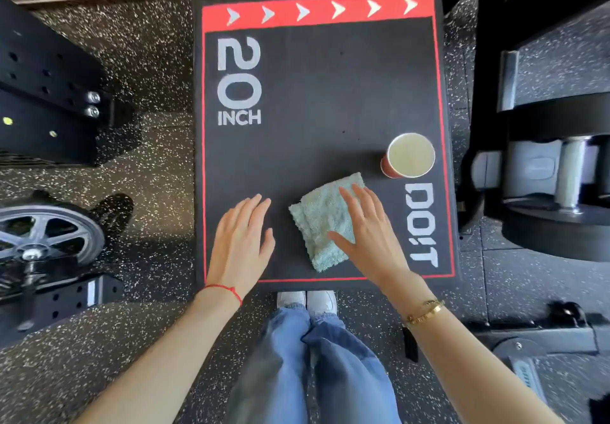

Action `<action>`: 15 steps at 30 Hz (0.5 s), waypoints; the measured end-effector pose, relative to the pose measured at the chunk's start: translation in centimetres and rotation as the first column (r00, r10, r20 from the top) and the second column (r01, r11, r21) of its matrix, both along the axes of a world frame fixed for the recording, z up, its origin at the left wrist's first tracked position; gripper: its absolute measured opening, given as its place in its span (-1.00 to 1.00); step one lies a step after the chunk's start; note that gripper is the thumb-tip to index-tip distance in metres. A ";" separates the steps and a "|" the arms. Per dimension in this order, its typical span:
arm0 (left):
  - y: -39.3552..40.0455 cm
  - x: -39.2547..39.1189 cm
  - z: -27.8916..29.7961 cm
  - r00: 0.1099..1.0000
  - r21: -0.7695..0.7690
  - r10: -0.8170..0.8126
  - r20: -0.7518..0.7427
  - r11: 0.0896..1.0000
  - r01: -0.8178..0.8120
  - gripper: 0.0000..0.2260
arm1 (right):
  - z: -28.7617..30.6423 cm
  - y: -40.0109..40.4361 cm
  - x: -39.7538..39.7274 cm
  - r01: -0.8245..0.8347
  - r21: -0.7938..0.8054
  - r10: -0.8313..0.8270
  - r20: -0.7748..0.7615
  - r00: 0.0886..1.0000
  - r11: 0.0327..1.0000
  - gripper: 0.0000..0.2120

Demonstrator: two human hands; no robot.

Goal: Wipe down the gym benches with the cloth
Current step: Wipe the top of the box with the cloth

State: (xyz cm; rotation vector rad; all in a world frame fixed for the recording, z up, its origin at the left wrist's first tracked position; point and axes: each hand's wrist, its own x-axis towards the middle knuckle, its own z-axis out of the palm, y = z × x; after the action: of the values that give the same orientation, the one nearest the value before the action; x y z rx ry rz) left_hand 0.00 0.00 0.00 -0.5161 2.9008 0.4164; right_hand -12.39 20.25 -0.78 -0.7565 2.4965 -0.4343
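Observation:
A folded pale-blue cloth [317, 219] lies on the near part of a black padded box top [317, 100] with a red border and the print "20 INCH". My right hand [366, 235] rests flat on the cloth's right half, fingers spread and pointing away from me. My left hand [242, 242] lies flat on the black surface just left of the cloth, fingers apart, holding nothing.
A red paper cup [409, 156] filled with pale liquid stands on the box near its right edge, just beyond the cloth. Dumbbells on a rack [558, 172] stand to the right, a black frame [46, 93] and a wheel [43, 235] to the left. My legs and shoes [307, 301] touch the box's near edge.

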 end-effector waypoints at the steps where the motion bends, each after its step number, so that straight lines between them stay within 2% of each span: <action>1: -0.2 0.1 -0.9 1.000 0.013 -0.001 -0.004 1.000 0.001 -0.60 | -1.1 -0.3 0.1 -0.014 -0.007 0.014 -0.011 1.000 1.000 -0.27; 5: -0.8 0.9 -3.3 0.999 0.001 -0.034 0.014 0.999 0.034 -0.57 | -4.0 -0.8 0.9 -0.029 0.049 0.033 -0.084 0.996 0.998 -0.17; 8: -1.2 1.4 -4.1 0.999 -0.003 -0.054 0.004 0.999 0.054 -0.57 | -4.9 -1.1 1.6 -0.006 0.048 0.014 -0.182 0.983 0.999 -0.19; 10: -1.4 1.8 -4.5 0.998 -0.002 -0.058 -0.003 0.998 0.058 -0.58 | -5.5 -1.5 2.0 0.059 -0.012 -0.060 -0.227 0.972 0.998 -0.31; 13: -1.6 2.5 -4.5 0.997 0.008 -0.073 -0.018 0.997 0.073 -0.59 | -5.8 -2.2 2.8 0.127 -0.112 -0.154 -0.287 0.946 0.986 -0.61; 15: -1.8 3.1 -4.0 0.996 0.016 -0.086 -0.016 0.996 0.086 -0.59 | -5.6 -2.5 3.2 0.142 -0.124 -0.175 -0.313 0.934 0.982 -0.76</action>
State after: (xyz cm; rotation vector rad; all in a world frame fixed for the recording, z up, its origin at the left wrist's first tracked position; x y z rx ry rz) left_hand 3.06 -1.79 -4.02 -0.3849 2.9183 0.4338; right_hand -9.21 17.71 -6.33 -0.7139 2.8760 -0.5325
